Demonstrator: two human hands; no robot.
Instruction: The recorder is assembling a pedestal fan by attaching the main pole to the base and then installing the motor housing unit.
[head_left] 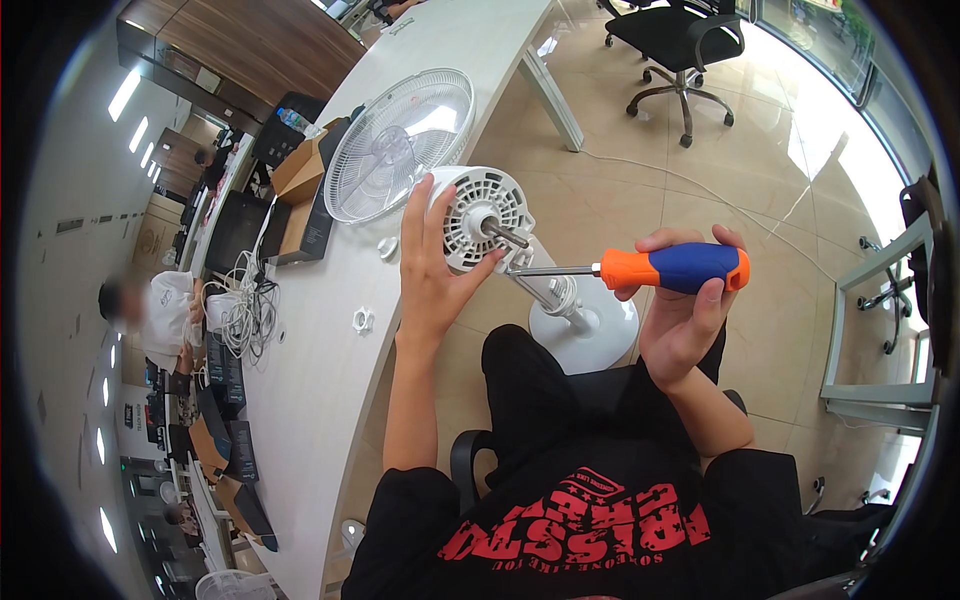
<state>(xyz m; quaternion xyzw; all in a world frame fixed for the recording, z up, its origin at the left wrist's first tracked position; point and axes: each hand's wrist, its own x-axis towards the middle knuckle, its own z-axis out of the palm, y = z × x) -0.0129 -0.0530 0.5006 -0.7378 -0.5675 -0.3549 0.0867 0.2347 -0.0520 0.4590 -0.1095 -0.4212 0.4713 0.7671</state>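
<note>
A white fan motor housing (478, 215) with a vented face and a bare metal shaft stands on its pole, above a round white base (606, 325). My left hand (432, 262) grips the left side of this housing, fingers over its top and thumb near the lower rim. In my right hand (680, 300) is a screwdriver (672, 268) with an orange and blue handle. Its blade points left, and the tip meets the lower right edge of the housing; the exact contact is too small to tell.
On the white table (310, 400) lie a round fan guard (405, 140), a small white cap (388, 247), a white plastic nut (362, 320), coiled cables (245, 310) and an opened cardboard box (300, 190). An office chair (680, 40) stands beyond; another person (170, 310) is at the left.
</note>
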